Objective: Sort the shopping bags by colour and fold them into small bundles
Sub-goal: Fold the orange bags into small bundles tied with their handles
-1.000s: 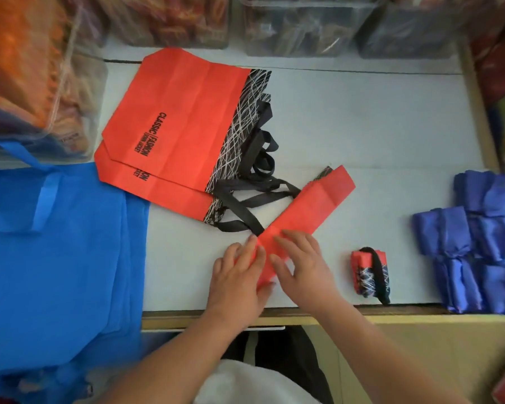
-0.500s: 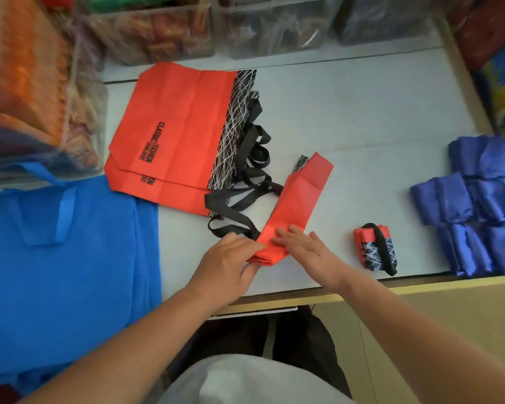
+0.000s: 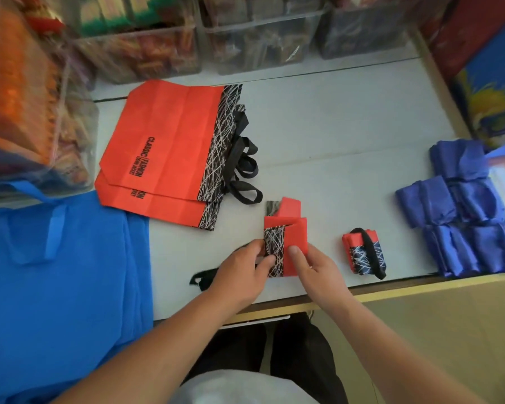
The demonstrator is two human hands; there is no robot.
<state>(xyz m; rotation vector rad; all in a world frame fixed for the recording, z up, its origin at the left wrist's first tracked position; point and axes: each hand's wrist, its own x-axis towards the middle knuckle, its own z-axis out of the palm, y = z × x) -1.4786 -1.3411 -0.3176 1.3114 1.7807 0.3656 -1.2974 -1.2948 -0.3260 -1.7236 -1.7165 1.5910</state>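
while both hands (image 3: pixel 277 266) pinch the half-rolled red bag (image 3: pixel 286 243), keep rolling tightly toward twelve o'clock, then strap it like the finished bundle (image 3: pixel 363 253) at three o'clock.

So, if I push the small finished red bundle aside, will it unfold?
Probably not: the red bundle has its black strap wrapped around it. It looks like light, soft cloth, so it should slide on the table, not roll.

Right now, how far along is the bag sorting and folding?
Done: one red bundle strapped by its black handle, plus a stack of folded violet-blue fabric bundles. In hand: left hand and right hand pinch a partly folded red bag with patterned band. Remaining: two flat red bags and the flat blue fabric bags.
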